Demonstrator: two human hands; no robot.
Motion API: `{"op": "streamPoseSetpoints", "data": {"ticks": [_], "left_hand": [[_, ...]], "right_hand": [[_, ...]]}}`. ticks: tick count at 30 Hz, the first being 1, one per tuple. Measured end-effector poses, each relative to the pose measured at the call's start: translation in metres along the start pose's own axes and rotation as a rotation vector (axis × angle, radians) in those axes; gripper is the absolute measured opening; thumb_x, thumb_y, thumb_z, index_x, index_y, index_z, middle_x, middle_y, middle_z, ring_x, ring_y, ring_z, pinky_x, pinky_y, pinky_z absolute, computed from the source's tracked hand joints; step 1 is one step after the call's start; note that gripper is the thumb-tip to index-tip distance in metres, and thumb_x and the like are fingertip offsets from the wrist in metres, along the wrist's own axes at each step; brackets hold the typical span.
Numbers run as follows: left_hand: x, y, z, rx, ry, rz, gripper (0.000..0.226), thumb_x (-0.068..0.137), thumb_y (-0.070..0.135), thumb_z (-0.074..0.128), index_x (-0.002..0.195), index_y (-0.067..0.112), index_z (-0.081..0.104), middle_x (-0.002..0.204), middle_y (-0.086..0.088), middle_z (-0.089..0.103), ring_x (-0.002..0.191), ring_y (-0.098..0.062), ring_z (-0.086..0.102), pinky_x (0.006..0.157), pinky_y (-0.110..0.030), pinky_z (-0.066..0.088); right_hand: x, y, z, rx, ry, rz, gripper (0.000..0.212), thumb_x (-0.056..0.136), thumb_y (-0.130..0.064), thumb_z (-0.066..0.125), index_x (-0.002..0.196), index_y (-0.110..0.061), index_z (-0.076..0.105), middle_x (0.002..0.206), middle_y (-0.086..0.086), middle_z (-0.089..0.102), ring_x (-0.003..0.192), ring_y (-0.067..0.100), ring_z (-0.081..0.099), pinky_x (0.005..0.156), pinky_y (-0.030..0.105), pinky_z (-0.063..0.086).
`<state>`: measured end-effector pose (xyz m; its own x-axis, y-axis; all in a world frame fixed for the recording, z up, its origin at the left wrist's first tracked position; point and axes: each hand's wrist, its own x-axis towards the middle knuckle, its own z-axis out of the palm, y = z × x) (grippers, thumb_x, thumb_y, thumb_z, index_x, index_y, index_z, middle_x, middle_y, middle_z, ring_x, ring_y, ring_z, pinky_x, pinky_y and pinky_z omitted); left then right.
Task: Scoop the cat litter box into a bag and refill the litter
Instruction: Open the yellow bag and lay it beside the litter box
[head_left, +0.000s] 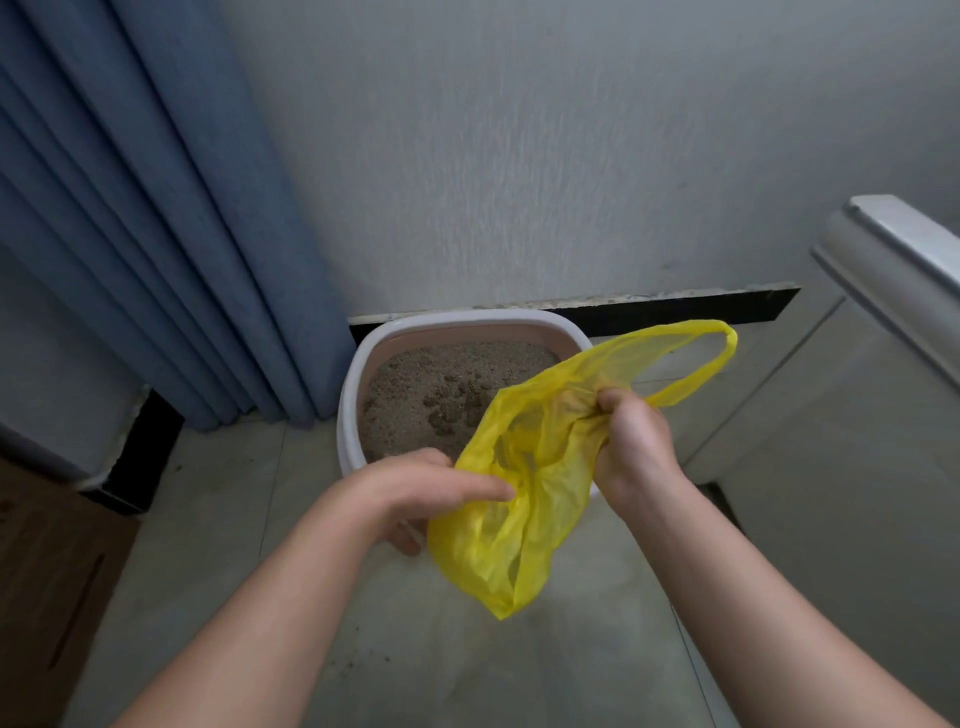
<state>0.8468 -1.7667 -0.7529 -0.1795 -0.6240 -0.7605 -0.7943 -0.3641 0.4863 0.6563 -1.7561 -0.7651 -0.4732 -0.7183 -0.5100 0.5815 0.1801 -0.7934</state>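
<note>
- The fingers (610, 402) of the right hand (631, 447) are curled tight, bunching the upper edge of a thin yellow bag (524, 519) just below its handle loop, which sticks out to the far right.
- The left hand (415, 488) reaches in from the left with one finger (483, 491) laid fairly straight against the film at the bag's mouth. Its other fingers are hidden behind the plastic, so I cannot tell whether it pinches the bag or only touches it.
- The bag hangs limp and crumpled between the two hands, over the near right corner of the litter box (349, 415), and looks empty.
- The box sits on the floor (441, 665) against the far wall, just right of a blue curtain (156, 234). It holds grey-brown litter (410, 374) with darker clumps (457, 402) near the middle.
- The step in hand looks like opening the bag; no scooping has begun and no scoop is in view.
- Next, the mouth likely needs to be spread wide and held open close to the box.
</note>
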Motion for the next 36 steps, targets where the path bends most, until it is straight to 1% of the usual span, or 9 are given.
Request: {"op": "streamPoseSetpoints", "data": {"ticks": [3,5,7,10,15,21,28,32,36], "left_hand": [[0.009,0.002,-0.006,-0.091,0.269,0.090,0.017,0.081,0.027,0.075,0.095,0.018,0.072,0.097,-0.004,0.074,0.089,-0.022,0.071,0.082,-0.040,0.061],[0.013,0.001,-0.011,-0.130,0.422,0.157,0.003,0.081,0.018,0.071,0.082,0.018,0.068,0.087,-0.004,0.072,0.084,-0.024,0.069,0.078,-0.037,0.057],[0.016,-0.004,-0.013,-0.096,0.520,0.190,0.007,0.082,0.015,0.068,0.076,0.017,0.064,0.080,-0.003,0.069,0.082,-0.025,0.067,0.074,-0.036,0.055],[0.017,-0.014,-0.013,0.072,0.676,0.195,0.006,0.082,0.020,0.062,0.077,0.017,0.062,0.083,-0.003,0.068,0.087,-0.032,0.065,0.073,-0.036,0.054],[0.014,-0.023,-0.022,0.250,0.811,0.125,0.009,0.086,0.024,0.056,0.090,0.019,0.062,0.099,-0.009,0.068,0.096,-0.038,0.063,0.071,-0.035,0.046],[0.013,-0.015,-0.017,0.097,0.689,0.200,0.009,0.085,0.026,0.062,0.086,0.018,0.066,0.092,-0.005,0.070,0.094,-0.033,0.065,0.078,-0.037,0.054],[-0.003,0.004,-0.019,-0.338,0.486,0.406,0.011,0.088,0.019,0.074,0.092,0.009,0.072,0.089,-0.007,0.075,0.078,-0.020,0.067,0.071,-0.029,0.054],[-0.003,0.005,-0.018,-0.520,0.413,0.424,0.016,0.086,0.014,0.076,0.100,0.012,0.071,0.092,-0.004,0.075,0.077,-0.015,0.069,0.062,-0.020,0.055],[0.000,0.005,-0.021,-0.648,0.385,0.438,0.036,0.079,0.013,0.081,0.112,0.018,0.068,0.101,-0.001,0.075,0.086,-0.017,0.072,0.070,-0.027,0.056]], "right_hand": [[0.003,0.001,-0.006,-0.138,-0.085,-0.028,0.013,0.089,0.003,0.048,0.091,0.000,0.061,0.077,0.018,0.061,0.062,0.028,0.061,0.058,0.037,0.051],[0.007,0.002,-0.012,-0.317,-0.093,-0.099,0.012,0.088,-0.005,0.058,0.100,-0.004,0.062,0.083,0.016,0.065,0.064,0.029,0.061,0.050,0.032,0.047],[0.010,0.000,-0.016,-0.376,-0.056,-0.156,0.028,0.086,-0.013,0.071,0.112,-0.010,0.060,0.100,0.011,0.070,0.082,0.028,0.067,0.060,0.034,0.054],[0.011,-0.010,-0.019,-0.394,-0.024,-0.268,0.052,0.081,-0.020,0.080,0.126,-0.010,0.056,0.106,0.002,0.072,0.100,0.019,0.070,0.092,0.042,0.056],[0.005,-0.022,-0.024,-0.448,-0.027,-0.392,0.046,0.080,-0.029,0.081,0.120,-0.015,0.063,0.104,-0.002,0.072,0.097,0.015,0.071,0.091,0.039,0.057],[0.005,-0.010,-0.022,-0.760,-0.106,-0.516,0.032,0.082,-0.026,0.078,0.112,-0.018,0.069,0.104,-0.006,0.072,0.098,0.009,0.068,0.093,0.038,0.055],[0.010,0.005,-0.030,-1.208,-0.178,-0.501,0.052,0.076,-0.045,0.080,0.120,-0.020,0.067,0.114,-0.005,0.069,0.108,0.015,0.064,0.095,0.034,0.051],[0.011,0.001,-0.032,-1.264,-0.164,-0.507,0.016,0.083,-0.037,0.073,0.088,-0.021,0.071,0.083,-0.007,0.070,0.084,0.018,0.066,0.074,0.034,0.051],[0.012,-0.001,-0.031,-1.193,-0.118,-0.519,0.019,0.092,-0.027,0.061,0.077,-0.015,0.061,0.068,0.001,0.062,0.071,0.024,0.060,0.060,0.034,0.042]]}}
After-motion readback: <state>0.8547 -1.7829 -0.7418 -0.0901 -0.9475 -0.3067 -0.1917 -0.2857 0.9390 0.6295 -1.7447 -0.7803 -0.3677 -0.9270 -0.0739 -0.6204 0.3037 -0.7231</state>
